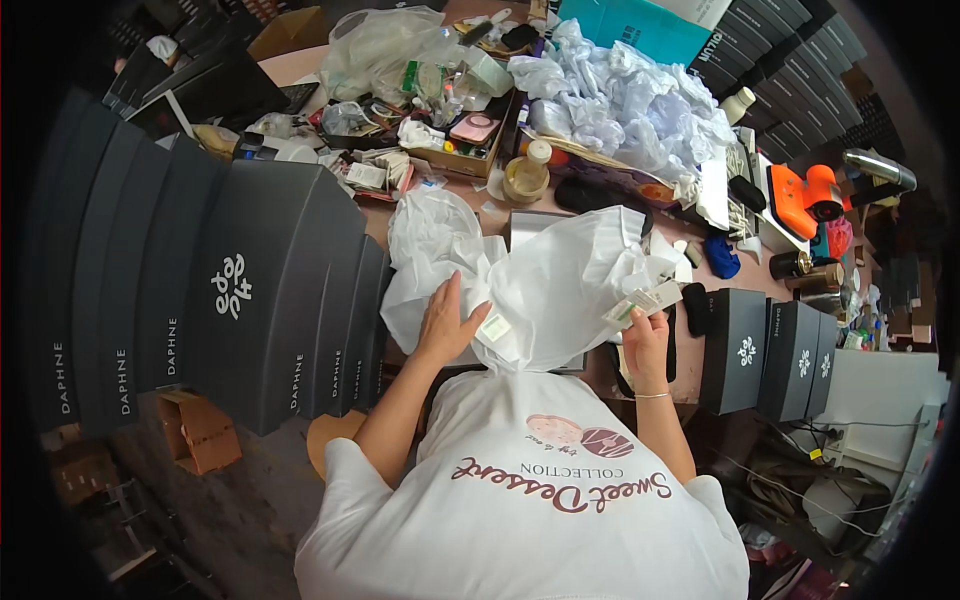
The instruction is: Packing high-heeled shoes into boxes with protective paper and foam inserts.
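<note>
Right hand (648, 340) pinches at least 1 tag (662, 296); left hand (447, 325), thumb apart, touches wrapping (560, 300).

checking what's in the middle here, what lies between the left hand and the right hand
In the head view, crumpled white wrapping lies between the left hand and right hand, with a small pale label nearer the left.

Two hands are there, one left hand (446, 322) and one right hand (647, 345), with one bracelet (653, 396) at 4 o'clock. The sheets in the white wrapping (565, 290) cannot be counted. At least six black boxes (280, 270) stand at 9 o'clock and three smaller-looking boxes (735, 350) between 3 and 4. One brown carton (205, 435) sits at 8, one jar (525, 180) between 12 and 1, one blue cloth (721, 257) near 3.
</note>
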Action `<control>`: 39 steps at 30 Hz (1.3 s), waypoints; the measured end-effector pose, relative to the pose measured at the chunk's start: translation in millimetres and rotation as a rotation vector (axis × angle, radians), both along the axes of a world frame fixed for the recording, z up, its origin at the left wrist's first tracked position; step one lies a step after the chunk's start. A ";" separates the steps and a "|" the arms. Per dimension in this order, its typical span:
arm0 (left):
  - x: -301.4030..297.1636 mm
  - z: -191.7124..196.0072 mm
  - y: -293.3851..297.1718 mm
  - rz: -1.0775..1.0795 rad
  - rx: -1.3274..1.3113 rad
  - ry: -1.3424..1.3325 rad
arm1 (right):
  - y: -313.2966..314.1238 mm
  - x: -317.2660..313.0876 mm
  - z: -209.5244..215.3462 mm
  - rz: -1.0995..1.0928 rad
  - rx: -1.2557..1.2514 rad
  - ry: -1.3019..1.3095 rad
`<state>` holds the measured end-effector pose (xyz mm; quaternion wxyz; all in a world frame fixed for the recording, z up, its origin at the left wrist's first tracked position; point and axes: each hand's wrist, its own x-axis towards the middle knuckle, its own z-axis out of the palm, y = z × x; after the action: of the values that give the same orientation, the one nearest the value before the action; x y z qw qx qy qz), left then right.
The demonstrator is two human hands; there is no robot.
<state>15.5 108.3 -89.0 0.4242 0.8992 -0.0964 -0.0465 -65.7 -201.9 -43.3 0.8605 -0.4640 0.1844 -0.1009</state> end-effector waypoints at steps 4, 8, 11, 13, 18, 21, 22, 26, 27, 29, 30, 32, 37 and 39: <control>25.2 -54.8 31.1 0.078 0.121 0.149 | -11.2 -10.9 -16.7 -0.135 0.125 -0.010; 34.5 10.1 38.2 -0.041 0.232 0.067 | -27.3 -20.6 -9.8 -0.151 0.027 0.008; 33.1 24.2 29.5 -0.097 0.271 0.197 | -33.8 -33.9 -24.3 -0.183 0.027 0.030; 43.9 22.0 19.5 -0.201 0.218 0.526 | -35.5 -42.2 -34.8 -0.205 0.037 0.038; 30.4 -50.2 2.9 0.133 -0.672 0.895 | -43.5 -47.7 -29.7 -0.219 0.032 0.068; 10.7 -65.3 -25.4 -0.067 -0.107 0.512 | -51.3 -48.5 -30.7 -0.172 0.010 0.067; 9.6 -67.5 -33.8 -0.007 -0.153 0.487 | -53.8 -47.3 -28.7 -0.150 -0.009 0.069; 8.4 -73.0 -54.1 0.238 -0.394 0.463 | -58.0 -46.2 -17.2 -0.185 -0.096 0.072; 13.1 -69.8 -48.9 0.223 -0.443 0.538 | -64.8 -44.9 -17.7 -0.207 -0.117 0.065; 14.1 -67.1 -42.8 0.284 -0.535 0.560 | -81.1 -45.4 -16.8 -0.277 -0.137 0.101; 12.3 -69.2 -36.1 0.363 -0.572 0.501 | -90.9 -45.1 -20.9 -0.279 -0.235 0.170; 5.4 -56.6 -21.8 0.458 -0.692 0.481 | -114.1 -51.0 -40.6 -0.301 -0.426 0.319; -16.5 -58.6 -14.2 0.603 -0.631 0.401 | -87.6 -19.8 12.3 -0.326 -0.981 0.221; -16.9 -48.9 -12.3 0.578 -0.664 0.430 | -44.0 11.9 46.7 0.218 -0.918 0.313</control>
<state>-1.5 96.0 -137.9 0.6938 0.6754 0.2374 -0.0780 -53.8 -245.9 3.3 0.5348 -0.8213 0.1984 -0.0103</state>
